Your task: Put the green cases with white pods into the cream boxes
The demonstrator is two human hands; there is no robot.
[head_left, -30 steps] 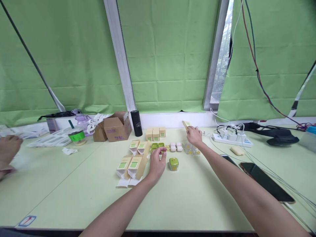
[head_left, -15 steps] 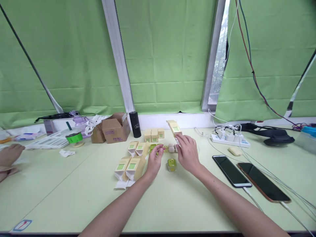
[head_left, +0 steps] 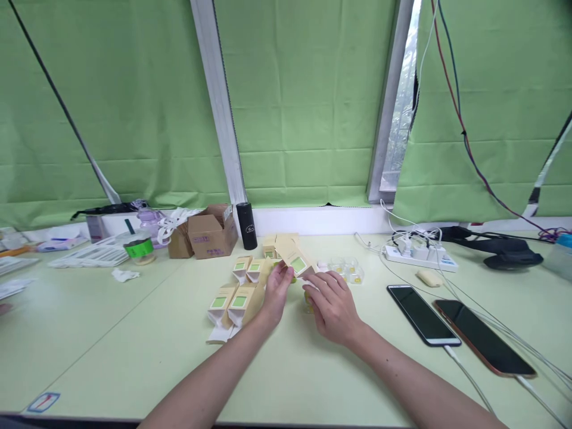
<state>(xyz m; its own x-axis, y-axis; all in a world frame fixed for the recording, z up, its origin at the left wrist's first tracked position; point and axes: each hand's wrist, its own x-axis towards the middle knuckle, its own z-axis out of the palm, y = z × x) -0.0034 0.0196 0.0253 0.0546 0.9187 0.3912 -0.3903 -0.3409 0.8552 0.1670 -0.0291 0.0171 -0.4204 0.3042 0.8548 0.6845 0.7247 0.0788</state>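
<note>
My left hand (head_left: pixel 277 292) is closed on a small tan cardboard box (head_left: pixel 297 260) with a green label, held tilted above the table. My right hand (head_left: pixel 334 305) is open with curved fingers, its fingertips beside the box's lower end. Whether they touch the box I cannot tell. Just below those fingers stands a small glass jar (head_left: pixel 308 302), partly hidden by the hand. Left of my left hand, several similar boxes with raised flaps (head_left: pixel 239 301) lie in two rows. Further back are more small boxes (head_left: pixel 269 245) and a clear plastic tray (head_left: pixel 351 269) with yellow spots.
Two phones (head_left: pixel 422 314) with charging cables lie on the right, near a power strip (head_left: pixel 420 257). A black cylinder (head_left: pixel 246 226), a brown carton (head_left: pixel 212 232) and a green-banded cup (head_left: pixel 139 247) stand at the back left. Crumpled tissue (head_left: pixel 125 274) lies in front of the cup.
The box has passed from my right hand to my left and come lower and closer. My right hand has moved down over the jar. Another person's hand at far left has mostly left view.
</note>
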